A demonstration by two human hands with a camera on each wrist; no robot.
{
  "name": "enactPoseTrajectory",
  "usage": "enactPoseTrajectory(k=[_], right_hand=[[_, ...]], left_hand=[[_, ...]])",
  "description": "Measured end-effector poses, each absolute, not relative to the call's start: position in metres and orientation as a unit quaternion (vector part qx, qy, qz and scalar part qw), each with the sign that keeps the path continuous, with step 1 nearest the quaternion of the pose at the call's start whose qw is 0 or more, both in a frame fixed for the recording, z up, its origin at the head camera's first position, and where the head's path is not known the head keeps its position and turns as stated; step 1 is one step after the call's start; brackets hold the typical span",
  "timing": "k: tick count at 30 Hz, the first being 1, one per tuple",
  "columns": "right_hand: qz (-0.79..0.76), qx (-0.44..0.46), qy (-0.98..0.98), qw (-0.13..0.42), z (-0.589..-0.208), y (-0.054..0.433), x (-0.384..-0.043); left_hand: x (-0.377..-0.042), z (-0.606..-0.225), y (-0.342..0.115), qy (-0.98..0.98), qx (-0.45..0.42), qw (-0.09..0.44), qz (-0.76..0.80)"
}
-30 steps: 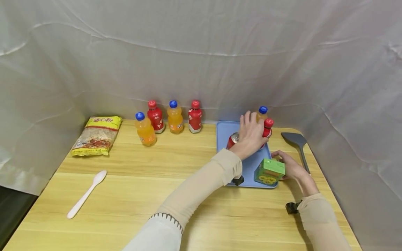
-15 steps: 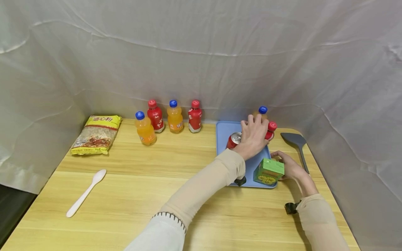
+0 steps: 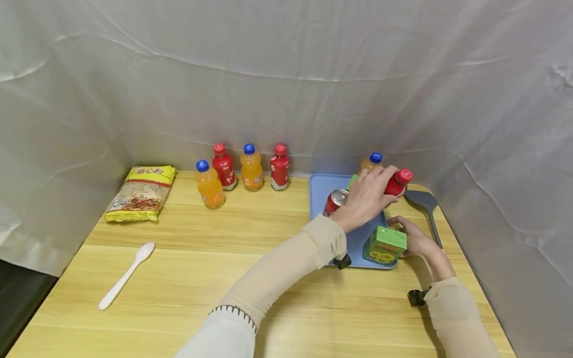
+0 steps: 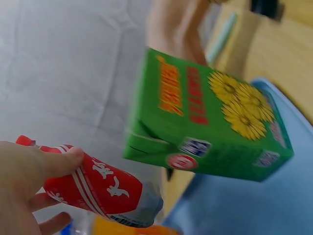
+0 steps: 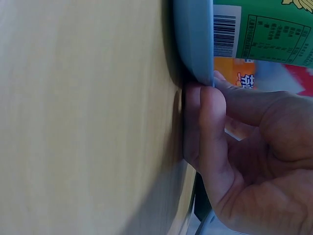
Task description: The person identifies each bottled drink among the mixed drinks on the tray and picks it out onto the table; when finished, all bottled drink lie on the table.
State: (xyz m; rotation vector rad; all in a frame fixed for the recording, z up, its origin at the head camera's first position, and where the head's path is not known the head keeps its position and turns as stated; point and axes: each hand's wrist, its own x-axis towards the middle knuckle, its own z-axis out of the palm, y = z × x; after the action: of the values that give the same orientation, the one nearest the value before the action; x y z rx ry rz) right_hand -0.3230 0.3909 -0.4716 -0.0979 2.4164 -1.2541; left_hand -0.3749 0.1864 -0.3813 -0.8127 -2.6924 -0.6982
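Note:
My left hand [image 3: 367, 196] grips a small red bottle [image 3: 398, 183] with a red cap, over the far right side of the blue tray [image 3: 320, 186]. In the left wrist view the bottle [image 4: 105, 186] leans, thumb across its label. My right hand [image 3: 416, 238] pinches the tray's right rim; in the right wrist view the thumb is inside the rim [image 5: 194, 39] and curled fingers are beneath. A green drink carton [image 3: 384, 246] with yellow flowers stands in the tray's near right corner. A red can [image 3: 336, 200] stands left of my left hand, which partly hides an orange drink bottle [image 3: 372, 161].
Two orange drink bottles [image 3: 210, 191] and two red bottles [image 3: 279, 169] stand along the back. A yellow bag of pasta [image 3: 141, 194] and a white spoon [image 3: 127, 276] lie at left. A dark spatula [image 3: 423, 200] lies right of the tray. Grey cloth [image 3: 286, 99] walls the table.
My left hand has closed round the red bottle and moved right with it, lifting it out over the tray's right side. My right hand has stayed at the tray's rim.

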Motion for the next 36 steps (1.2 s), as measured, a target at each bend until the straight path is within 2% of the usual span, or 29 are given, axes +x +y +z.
enactPoseTrajectory(k=[6, 18, 36], right_hand=[[-0.448, -0.051, 0.87, 0.199, -0.476, 0.395, -0.326], [-0.449, -0.036, 0.87, 0.201, -0.471, 0.391, -0.321], [-0.453, -0.051, 0.866, 0.205, -0.468, 0.393, -0.319]], left_hand=[[-0.367, -0.356, 0.172, -0.884, -0.274, 0.1, -0.366], [-0.353, -0.319, 0.132, -0.822, -0.259, 0.131, -0.49], [-0.362, -0.329, 0.049, -0.811, -0.181, 0.177, -0.528]])
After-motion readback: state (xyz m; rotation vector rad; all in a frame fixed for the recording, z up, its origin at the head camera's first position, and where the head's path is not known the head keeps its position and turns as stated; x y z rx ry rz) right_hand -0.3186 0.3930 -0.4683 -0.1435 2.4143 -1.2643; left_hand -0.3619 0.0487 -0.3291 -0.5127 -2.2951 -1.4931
